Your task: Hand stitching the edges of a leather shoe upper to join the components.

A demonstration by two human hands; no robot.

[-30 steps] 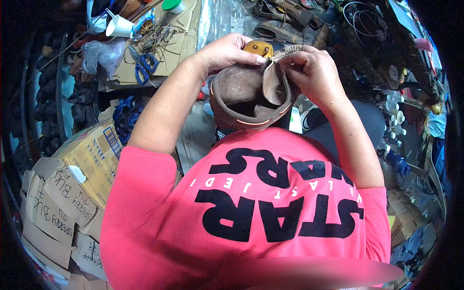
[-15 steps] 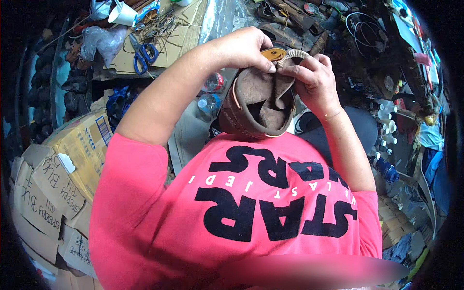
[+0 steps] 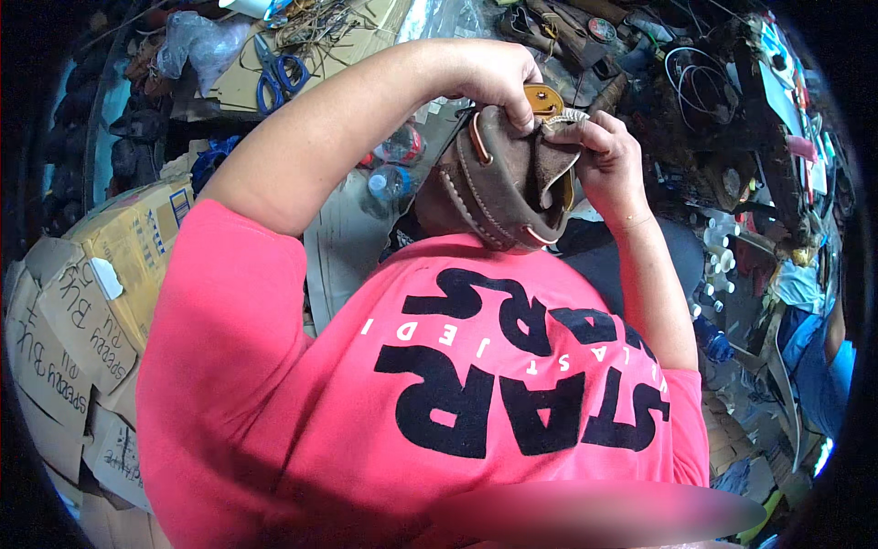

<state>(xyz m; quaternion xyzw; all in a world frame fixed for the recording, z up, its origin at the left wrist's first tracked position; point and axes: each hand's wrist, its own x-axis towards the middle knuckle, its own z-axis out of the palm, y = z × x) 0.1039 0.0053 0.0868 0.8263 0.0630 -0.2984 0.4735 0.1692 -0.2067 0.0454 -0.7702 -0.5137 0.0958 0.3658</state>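
Observation:
A brown leather shoe point(image 3: 489, 183), with pale stitching and a lace running along its side, is held up in front of my chest. My left hand point(image 3: 503, 78) grips its upper edge, thumb pressing on the leather. Beside that thumb sits a rounded tan-yellow piece point(image 3: 542, 99) with a small dark mark; how it is attached cannot be made out. My right hand point(image 3: 611, 160) pinches the pale stitched edge at the shoe's right side, fingers curled in. Whether a needle or thread is between these fingers is too small to tell. Part of the shoe's suede-like inside shows between my hands.
Blue-handled scissors point(image 3: 277, 78) lie on cardboard at the back left, near a clear plastic bag point(image 3: 203, 48). Plastic bottles point(image 3: 391, 181) stand left of the shoe. Cardboard boxes point(image 3: 128, 261) fill the left side. Several small white-capped bottles point(image 3: 718, 261) are at right, below coiled wire point(image 3: 697, 82).
The shoe has turned, so its stitched outer side shows more and its opening less. Both hands have shifted slightly to the right with it, keeping their hold.

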